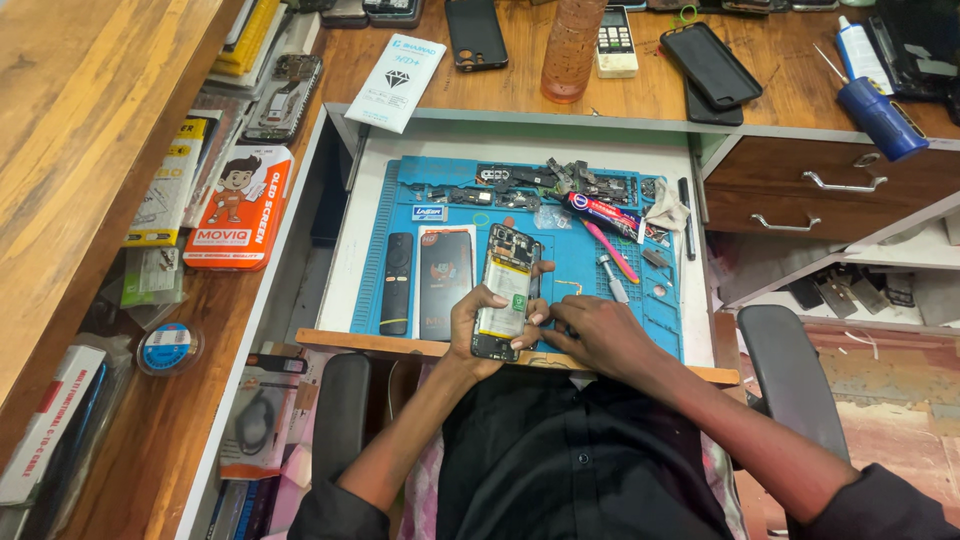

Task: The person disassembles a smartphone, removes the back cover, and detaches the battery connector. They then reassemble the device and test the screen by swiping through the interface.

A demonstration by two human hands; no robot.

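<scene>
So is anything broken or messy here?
The phone in the left hand has its back off, so its battery and insides show, with the right hand touching its edge. Loose small parts lie scattered along the top of the blue mat. Nothing looks spilled.

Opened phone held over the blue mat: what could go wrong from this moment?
The opened phone is held mostly by the left hand near the tray's front edge; a slip might drop it. The right hand works at its exposed side, so small loose parts could scatter.
</scene>
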